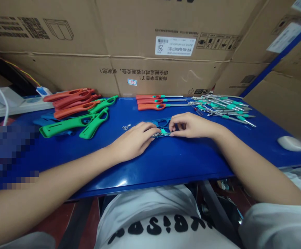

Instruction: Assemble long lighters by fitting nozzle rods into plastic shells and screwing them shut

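Two blue plastic pieces of a stick-lighter handle lie between my hands, the back one a half shell with a finger loop (163, 123). In the front piece sits a green trigger (164, 131) with thin metal parts around it. My left hand (140, 136) is closed over the left end of the front piece, its fingertips pressing on it. My right hand (185, 125) pinches at the right end, thumb and fingers close together; what lies between those fingertips is partly hidden. Small metal bits (126, 127), like springs or pins, lie left of the handle.
Red handle shells (74, 100) and green ones (67, 125) are piled at left. Several red lighters with metal tubes (152, 107) lie at the back. Tube assemblies with green triggers (225, 107) are heaped at right, near a white rounded object (292, 143). Cardboard (135, 45) walls the rear.
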Demonstrator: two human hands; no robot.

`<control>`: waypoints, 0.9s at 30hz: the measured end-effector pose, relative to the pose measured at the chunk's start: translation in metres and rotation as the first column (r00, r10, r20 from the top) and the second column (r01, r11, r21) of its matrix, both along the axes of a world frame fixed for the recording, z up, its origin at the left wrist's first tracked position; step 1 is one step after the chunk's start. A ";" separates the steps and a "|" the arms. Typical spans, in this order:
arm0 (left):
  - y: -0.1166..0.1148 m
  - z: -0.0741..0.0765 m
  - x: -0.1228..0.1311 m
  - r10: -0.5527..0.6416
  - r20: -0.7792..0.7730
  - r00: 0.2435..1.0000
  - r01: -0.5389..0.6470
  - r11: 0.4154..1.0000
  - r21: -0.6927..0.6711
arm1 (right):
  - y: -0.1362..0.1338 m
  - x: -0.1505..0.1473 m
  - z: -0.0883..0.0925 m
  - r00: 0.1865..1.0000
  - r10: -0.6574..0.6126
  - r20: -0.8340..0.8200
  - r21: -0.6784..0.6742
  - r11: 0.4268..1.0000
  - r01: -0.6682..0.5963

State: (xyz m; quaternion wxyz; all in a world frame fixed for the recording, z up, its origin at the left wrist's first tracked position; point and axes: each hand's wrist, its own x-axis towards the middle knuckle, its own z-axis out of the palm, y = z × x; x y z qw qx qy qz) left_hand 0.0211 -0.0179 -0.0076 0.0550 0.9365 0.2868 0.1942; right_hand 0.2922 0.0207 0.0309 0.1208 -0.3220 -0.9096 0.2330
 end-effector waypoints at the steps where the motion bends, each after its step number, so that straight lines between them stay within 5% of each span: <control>1: 0.000 0.000 0.000 -0.001 -0.002 1.000 0.001 1.000 -0.006 | 0.000 0.000 0.000 1.000 0.008 -0.004 -0.001 1.000 -0.008; 27: -0.001 0.003 0.000 0.047 -0.100 0.994 -0.052 0.998 -0.047 | 0.000 -0.001 -0.005 1.000 0.010 -0.018 0.027 1.000 -0.009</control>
